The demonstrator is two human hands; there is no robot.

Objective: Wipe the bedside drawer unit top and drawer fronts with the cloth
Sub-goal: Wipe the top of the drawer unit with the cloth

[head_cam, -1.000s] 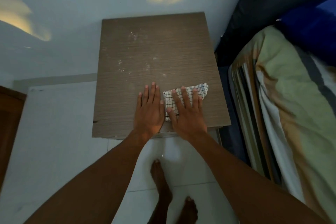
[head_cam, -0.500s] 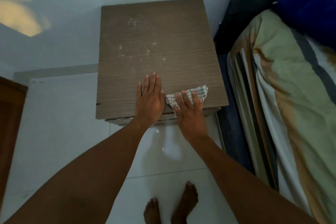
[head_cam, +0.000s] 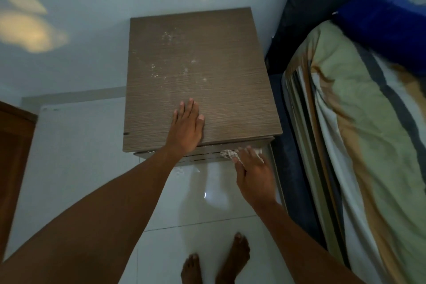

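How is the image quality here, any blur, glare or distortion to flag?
Head view: dim and bluish, with warm light patches on the wall; a small glare spot on the glossy floor; the right hand and cloth are motion-blurred, the left hand is sharper; wide-angle bending shows at the bed edge.

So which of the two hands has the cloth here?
The right hand, down at the drawer front, with the checked cloth bunched under its fingers. The left hand lies flat and bare on the unit's top.

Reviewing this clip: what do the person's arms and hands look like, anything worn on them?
Both arms are bare as far as the frame shows, no sleeves in view. The left hand and right hand wear no gloves; no rings, watch or bracelets can be seen. Nails are short.
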